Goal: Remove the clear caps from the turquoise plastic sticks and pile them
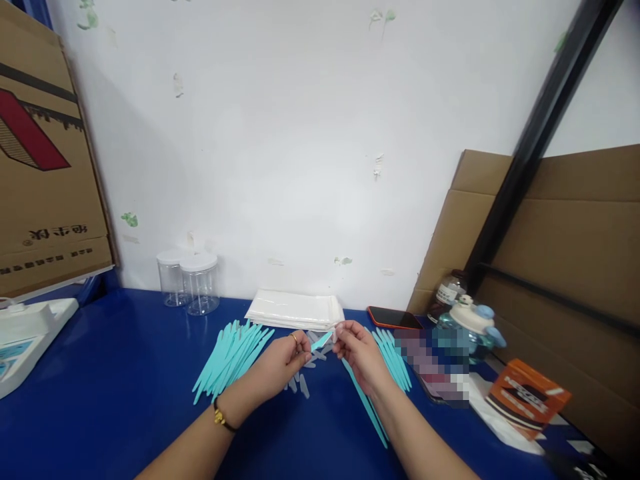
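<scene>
My left hand point(283, 363) pinches a slim turquoise eyebrow razor point(321, 342) between thumb and fingers. Its tip points up to the right, where my right hand point(359, 353) closes its fingertips around a small translucent piece, apparently a blade cap point(333, 335). Whether that cap sits on the blade or beside it I cannot tell. Loose translucent caps point(303, 387) lie on the table under and between my hands. A large heap of turquoise razors point(230, 357) is left of my left hand. More razors point(395, 360) lie beyond my right wrist, which partly hides them.
White plastic bags point(295, 308) lie stacked by the wall. Two clear jars point(201, 287) stand back left; a power strip point(30, 333) is at far left. On the right are a phone point(395, 317), a brown bottle point(447, 293), a teal pot point(465, 330) and an orange box point(527, 398).
</scene>
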`<state>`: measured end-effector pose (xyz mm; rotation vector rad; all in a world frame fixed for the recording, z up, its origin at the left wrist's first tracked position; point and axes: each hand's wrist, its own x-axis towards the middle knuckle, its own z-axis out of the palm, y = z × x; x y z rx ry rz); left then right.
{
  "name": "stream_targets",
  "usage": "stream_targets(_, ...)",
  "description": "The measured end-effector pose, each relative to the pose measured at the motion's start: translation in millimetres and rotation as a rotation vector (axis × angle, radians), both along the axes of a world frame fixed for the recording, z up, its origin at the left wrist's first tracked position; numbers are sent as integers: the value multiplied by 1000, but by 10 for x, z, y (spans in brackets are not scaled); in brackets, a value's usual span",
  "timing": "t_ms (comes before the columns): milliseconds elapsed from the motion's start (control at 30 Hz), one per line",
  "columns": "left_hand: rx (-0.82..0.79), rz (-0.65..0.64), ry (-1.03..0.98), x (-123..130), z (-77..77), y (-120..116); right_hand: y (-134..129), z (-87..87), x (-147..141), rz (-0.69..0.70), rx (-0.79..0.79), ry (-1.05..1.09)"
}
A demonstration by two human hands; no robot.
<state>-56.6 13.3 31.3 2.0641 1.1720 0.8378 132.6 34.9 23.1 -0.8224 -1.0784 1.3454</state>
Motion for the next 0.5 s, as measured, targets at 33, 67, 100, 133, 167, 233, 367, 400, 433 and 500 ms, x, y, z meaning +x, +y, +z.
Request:
stream_targets(33, 1, -3, 1, 0, 5, -4, 1, -4, -2, 5, -7, 7)
stream_targets(67, -1, -8, -1, 1, 8, -8, 1, -8, -4, 12, -15, 16)
stream_targets(100, -4, -13, -4, 2, 9, -12, 2, -11, -5, 18, -23, 27)
stream_targets(133, -6, -16, -7, 4, 9, -14, 2, -12, -6, 18, -31, 43)
stream_targets(167, -7, -17, -10, 6, 8, -16, 3, -13, -5, 11, -39, 61)
stream_targets(233, -6, -20, -13, 13, 9, -21, 6, -12, -2, -5, -56, 100)
stream_targets(367, -4, -18, -13, 23, 30, -34, 5, -9, -1, 15, -92, 117)
stream_targets(400, -7, -23, -14, 22, 36, -35, 0, -11, -5, 26, -98, 111)
stream_targets(433, -8, -28, -15, 22, 41, -36, -8, -14, -13, 36, -101, 104)
stream_targets(500, 0, -29, -21, 26, 40, -32, -31, -21, -38, 69, -98, 91)
